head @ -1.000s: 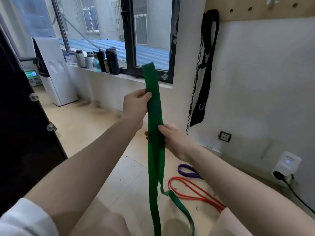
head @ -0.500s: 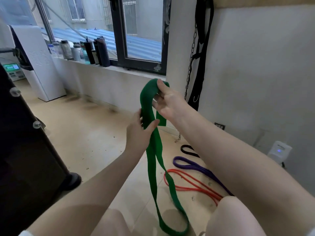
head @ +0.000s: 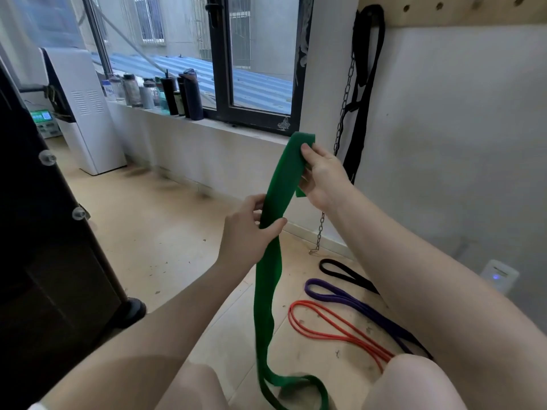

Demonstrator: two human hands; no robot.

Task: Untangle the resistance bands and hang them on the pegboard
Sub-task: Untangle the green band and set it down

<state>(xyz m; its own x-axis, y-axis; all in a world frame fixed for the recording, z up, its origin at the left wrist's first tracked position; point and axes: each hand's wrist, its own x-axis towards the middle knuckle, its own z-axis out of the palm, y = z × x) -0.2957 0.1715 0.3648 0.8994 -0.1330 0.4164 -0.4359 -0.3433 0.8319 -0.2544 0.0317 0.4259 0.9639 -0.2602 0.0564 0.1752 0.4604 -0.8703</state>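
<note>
The head view showed a tiled beige floor [head: 165, 241] below a white wall, with a wooden pegboard [head: 455, 10] at the top right. The right hand [head: 321, 176] pinched the upper fold of a wide green resistance band [head: 268, 279]; the left hand [head: 247, 232] was wrapped around it lower down. Its tail curled on the floor. Beside it lay a thin red band [head: 334, 329], a purple band [head: 349, 300] and a black band [head: 343, 272], loosely apart.

Daylight pours in from the window [head: 251, 54] around 11 o'clock, soft and even, weak shadows. Wide-angle bends the edges; forearms near 6 o'clock look blurry.
</note>
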